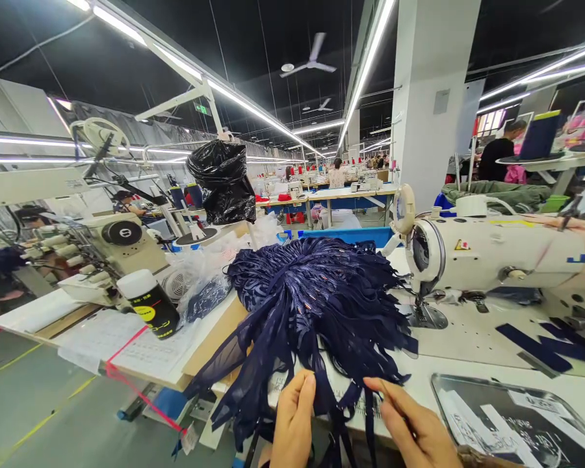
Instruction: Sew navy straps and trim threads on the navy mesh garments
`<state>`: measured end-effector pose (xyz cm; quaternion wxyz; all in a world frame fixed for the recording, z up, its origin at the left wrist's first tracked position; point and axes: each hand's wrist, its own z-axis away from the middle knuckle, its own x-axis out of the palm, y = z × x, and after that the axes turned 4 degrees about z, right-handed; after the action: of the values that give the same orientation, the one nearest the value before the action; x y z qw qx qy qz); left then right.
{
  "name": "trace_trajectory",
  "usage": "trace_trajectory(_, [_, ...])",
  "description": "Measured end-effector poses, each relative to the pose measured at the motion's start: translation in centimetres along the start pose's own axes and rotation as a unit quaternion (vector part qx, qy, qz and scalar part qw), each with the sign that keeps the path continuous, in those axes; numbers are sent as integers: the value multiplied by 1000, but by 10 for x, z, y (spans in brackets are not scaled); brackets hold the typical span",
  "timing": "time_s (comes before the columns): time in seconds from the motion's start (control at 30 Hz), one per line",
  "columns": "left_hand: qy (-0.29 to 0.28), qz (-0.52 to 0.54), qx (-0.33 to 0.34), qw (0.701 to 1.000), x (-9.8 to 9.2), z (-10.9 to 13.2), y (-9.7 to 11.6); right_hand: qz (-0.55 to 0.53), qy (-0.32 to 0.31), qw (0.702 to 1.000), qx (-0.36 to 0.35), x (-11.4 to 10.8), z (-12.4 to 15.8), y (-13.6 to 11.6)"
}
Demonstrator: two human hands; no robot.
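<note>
A big bundle of navy lace and mesh garment pieces (316, 279) is heaped on the white sewing table, its sheer strips fanning toward me. At its near edge, my left hand (294, 416) is closed, thumb and forefinger pinching a navy fabric strip (323, 387). My right hand (412, 419) is closed too, its fingertips at a narrow navy strap (369, 416) on the right side of the bundle. More thin straps hang between the hands over the table's front edge. What lies inside my right fingers is partly hidden.
A white sewing machine (487, 250) stands on the right, with navy strips (533, 348) beside it. A metal tray (511, 416) of white labels sits at front right. On the left are a black-and-white bottle (149, 304), another sewing machine (121, 240) and a pink ribbon (143, 393).
</note>
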<state>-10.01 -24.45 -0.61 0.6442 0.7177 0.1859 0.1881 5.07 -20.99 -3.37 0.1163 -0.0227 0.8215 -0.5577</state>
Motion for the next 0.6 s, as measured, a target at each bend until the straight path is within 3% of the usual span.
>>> trace_trajectory(0.13, [26,5,10,1000,4,1,-8,74,-55,987,-132,15,-18,4])
trace_trajectory(0.2, [16,1,15,1000,3,1,-11,94,-78,981,-153,17,-25,3])
trace_trajectory(0.37, [-22,8,11,1000,6,0,-16,100,-149,977,-115,22,-38,-4])
trace_trajectory(0.6, [-56,73,-10,996,8,2,-19,84,-126,985,-82,23,-43,-6])
